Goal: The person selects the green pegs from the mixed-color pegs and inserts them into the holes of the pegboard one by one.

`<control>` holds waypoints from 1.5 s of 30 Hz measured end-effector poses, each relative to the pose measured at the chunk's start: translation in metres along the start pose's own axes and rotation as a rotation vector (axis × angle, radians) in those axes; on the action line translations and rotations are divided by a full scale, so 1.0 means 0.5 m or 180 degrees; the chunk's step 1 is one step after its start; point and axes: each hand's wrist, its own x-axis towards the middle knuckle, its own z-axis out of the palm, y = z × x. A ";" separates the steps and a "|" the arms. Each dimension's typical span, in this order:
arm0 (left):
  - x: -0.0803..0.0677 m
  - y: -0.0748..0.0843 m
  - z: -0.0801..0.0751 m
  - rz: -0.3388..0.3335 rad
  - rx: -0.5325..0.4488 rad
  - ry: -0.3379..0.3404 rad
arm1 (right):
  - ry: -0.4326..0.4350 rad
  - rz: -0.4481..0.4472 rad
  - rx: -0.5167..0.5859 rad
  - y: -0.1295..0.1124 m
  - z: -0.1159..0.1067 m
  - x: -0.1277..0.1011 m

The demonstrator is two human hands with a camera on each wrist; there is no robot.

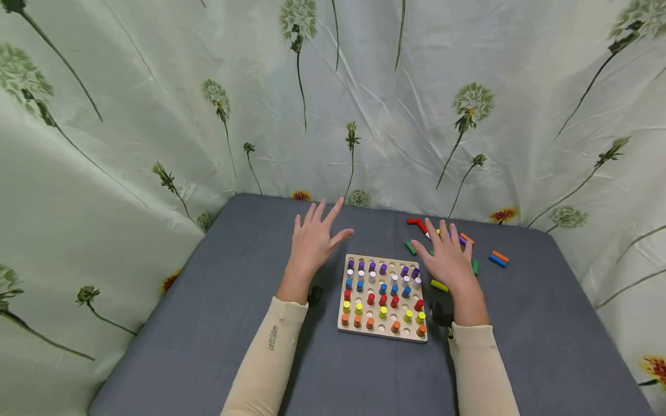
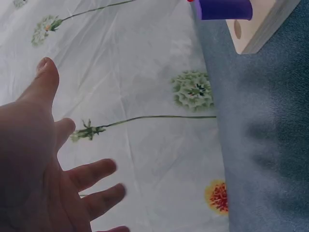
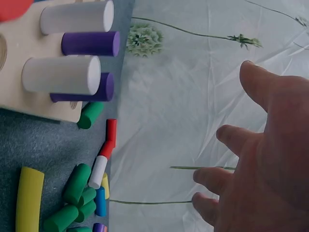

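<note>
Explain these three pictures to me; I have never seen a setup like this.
A person works with bare hands and wears three cameras. The wide picture comes from the head; the other two from the wrists, each looking past its own palm. On the grey table lies a wooden pegboard with coloured pegs standing in rows. Loose pegs lie scattered to its right. The left hand hovers open beside the board; the right hand is spread over the loose pegs. Neither holds anything. A flowered cloth hangs behind.

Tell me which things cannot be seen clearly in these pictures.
- Loose pegs: head view, right hand covers several; count unclear.
- Peg board: left wrist view, cut off by the top edge.
- Left hand: left wrist view, cut off by the frame edge.
</note>
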 end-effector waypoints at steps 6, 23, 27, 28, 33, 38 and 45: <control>-0.008 0.000 -0.014 -0.0051 0.0070 -0.0125 | -0.0074 0.0025 0.0013 -0.004 0.002 0.006; -0.045 -0.027 -0.016 -0.0425 -0.1841 -0.1048 | 0.0217 0.0095 -0.0035 0.004 -0.003 0.030; -0.056 -0.034 -0.004 -0.0461 -0.1983 -0.1120 | 0.0538 0.0058 0.0052 0.008 0.004 0.040; -0.059 -0.036 0.000 -0.0477 -0.2007 -0.1140 | 0.0600 0.0051 0.0063 0.009 0.005 0.044; -0.077 -0.043 0.025 -0.0524 -0.2119 -0.1161 | 0.0602 0.0066 0.0100 0.015 0.008 0.064; -0.102 -0.042 0.045 -0.0570 -0.2170 -0.1326 | 0.0348 0.0053 0.0085 0.020 0.012 0.085; -0.122 -0.045 0.063 -0.0449 -0.2173 -0.1908 | 0.0130 0.0034 0.0114 0.030 0.027 0.109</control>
